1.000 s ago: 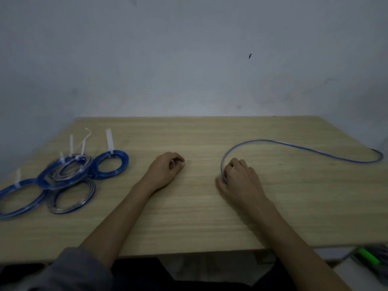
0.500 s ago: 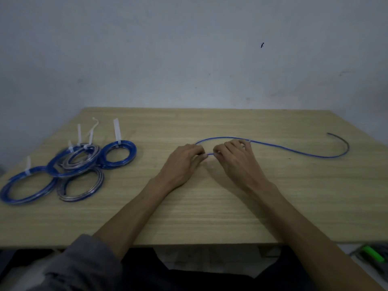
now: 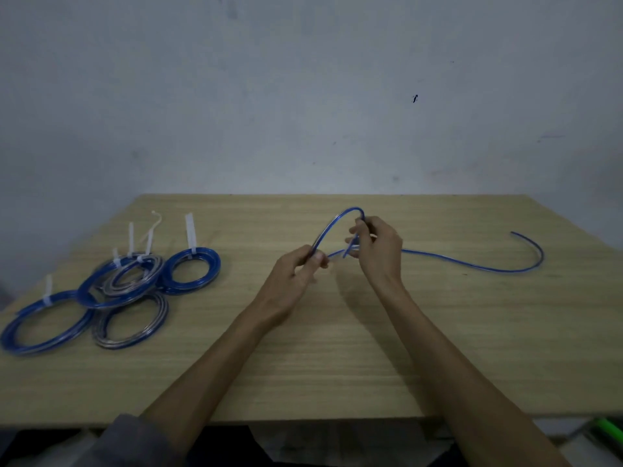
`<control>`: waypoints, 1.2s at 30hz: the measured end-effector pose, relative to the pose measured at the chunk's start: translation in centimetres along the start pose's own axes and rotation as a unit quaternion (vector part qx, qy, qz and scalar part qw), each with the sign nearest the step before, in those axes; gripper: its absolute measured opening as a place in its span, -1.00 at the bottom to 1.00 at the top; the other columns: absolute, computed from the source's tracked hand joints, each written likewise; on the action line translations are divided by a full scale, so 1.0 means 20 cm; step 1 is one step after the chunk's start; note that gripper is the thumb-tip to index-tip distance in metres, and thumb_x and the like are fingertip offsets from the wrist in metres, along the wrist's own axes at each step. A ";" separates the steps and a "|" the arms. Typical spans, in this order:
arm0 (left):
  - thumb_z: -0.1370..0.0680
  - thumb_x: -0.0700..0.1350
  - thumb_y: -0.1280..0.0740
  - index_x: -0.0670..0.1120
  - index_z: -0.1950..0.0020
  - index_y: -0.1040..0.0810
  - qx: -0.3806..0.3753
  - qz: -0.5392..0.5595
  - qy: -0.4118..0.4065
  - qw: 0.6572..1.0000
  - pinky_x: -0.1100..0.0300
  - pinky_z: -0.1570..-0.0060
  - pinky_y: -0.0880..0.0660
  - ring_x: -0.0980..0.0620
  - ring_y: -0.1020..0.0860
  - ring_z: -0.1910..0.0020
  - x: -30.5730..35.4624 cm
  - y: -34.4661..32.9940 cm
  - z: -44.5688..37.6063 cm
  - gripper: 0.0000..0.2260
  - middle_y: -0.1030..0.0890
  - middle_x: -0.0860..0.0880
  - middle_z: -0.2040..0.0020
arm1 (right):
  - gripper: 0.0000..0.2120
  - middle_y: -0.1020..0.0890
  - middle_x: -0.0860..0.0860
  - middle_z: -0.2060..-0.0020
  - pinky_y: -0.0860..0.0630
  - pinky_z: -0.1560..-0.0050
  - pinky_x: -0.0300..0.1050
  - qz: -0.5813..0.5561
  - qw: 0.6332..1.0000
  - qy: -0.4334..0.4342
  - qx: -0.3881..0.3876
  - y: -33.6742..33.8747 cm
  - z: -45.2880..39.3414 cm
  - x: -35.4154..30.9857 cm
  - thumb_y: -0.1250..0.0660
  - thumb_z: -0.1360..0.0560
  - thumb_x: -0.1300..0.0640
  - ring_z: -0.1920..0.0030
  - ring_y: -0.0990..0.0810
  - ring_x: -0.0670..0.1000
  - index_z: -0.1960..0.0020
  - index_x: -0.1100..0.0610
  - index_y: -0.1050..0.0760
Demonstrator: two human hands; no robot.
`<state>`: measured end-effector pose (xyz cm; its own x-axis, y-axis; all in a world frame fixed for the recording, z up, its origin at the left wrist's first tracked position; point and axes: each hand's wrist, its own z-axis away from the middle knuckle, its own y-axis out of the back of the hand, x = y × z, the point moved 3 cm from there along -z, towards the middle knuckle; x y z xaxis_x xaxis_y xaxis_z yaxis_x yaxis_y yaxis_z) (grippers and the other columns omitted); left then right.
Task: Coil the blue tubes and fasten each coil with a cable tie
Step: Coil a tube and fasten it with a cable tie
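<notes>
Item: blue tube point(image 3: 472, 266), loose, laid across wooden table point(image 3: 337, 365), centre to R; far end curls up near R edge. Near end raised in small arch, pinched by left hand point(image 3: 293, 278) betw. thumb & fingers at one foot, by right hand point(image 3: 379, 247) at other; R fingers curled round tube. Stock: five tied coils point(image 3: 135, 288) w/ white cable ties point(image 3: 189, 232), overlapping, grouped near L edge. Bare board betw. coils & hands, also along front edge.

Green object point(image 3: 608, 428) cut off at lower right corner, tube point(image 3: 472, 264) partly hidden inside hands
</notes>
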<state>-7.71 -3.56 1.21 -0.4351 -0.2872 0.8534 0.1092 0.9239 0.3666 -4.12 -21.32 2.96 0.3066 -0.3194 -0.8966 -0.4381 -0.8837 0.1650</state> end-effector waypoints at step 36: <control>-0.72 0.01 -0.13 -0.10 0.17 -0.49 0.084 0.211 0.075 0.971 0.26 0.41 -0.21 0.11 -0.18 0.44 0.00 0.17 -0.05 -0.66 -0.23 0.04 0.40 | -0.66 -0.62 -0.02 0.12 -0.30 -0.13 0.05 0.348 0.857 0.148 -0.349 -0.18 0.18 0.04 -0.23 -0.62 -0.19 -0.06 -0.43 0.03 0.03 0.03 -0.63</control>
<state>-6.48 -0.76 2.85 -0.2477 0.1035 0.9633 0.0958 0.9920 -0.0820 -5.34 -17.17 0.25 0.4229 -0.8341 -0.3541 -0.0208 -0.3996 0.9165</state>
